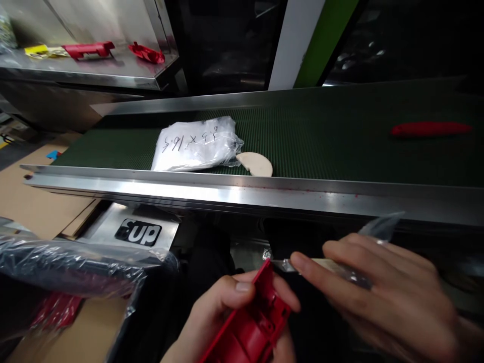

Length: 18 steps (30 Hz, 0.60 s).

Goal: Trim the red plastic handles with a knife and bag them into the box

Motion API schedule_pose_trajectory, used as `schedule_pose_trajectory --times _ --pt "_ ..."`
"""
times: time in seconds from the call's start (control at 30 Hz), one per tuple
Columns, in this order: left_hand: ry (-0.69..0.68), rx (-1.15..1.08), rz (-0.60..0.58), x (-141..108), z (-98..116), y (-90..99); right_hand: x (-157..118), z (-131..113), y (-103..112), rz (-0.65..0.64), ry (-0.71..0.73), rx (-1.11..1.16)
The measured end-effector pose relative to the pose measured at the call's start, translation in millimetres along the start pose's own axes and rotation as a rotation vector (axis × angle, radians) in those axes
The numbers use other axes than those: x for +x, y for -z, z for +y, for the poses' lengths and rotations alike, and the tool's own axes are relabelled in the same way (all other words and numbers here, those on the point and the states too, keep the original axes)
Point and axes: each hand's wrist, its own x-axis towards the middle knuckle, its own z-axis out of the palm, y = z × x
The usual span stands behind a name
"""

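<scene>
My left hand (223, 302) is closed around a red plastic shell (249, 333), its hollow ribbed inside turned up and its narrow tip pointing away from me. To its right, my right hand (385, 287) grips a trimming knife (328, 263) with a pale handle; clear plastic shows around the handle. The knife's thin blade lies at the tip of the shell, under my extended index finger. Whether the edge touches the plastic cannot be made out, and part of the right hand is blurred.
A green conveyor belt (302, 136) with a metal rail (212, 190) runs across in front. It carries a plastic bag (192, 143) with handwriting, a pale broken disc (257, 164) and a red part (431, 129). Red shells (88, 49) lie on a steel shelf. A plastic-lined box (75, 267) stands lower left.
</scene>
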Motion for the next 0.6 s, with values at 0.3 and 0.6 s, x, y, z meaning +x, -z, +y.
schedule_pose_trajectory --times 0.3,0.6 --pt "0.091 -0.059 0.121 -3 -4 22.1 1 -2 3 0.019 0.059 -0.118" --pt "0.078 -0.088 -0.092 5 -4 9.2 3 7 2 0.036 0.14 -0.122"
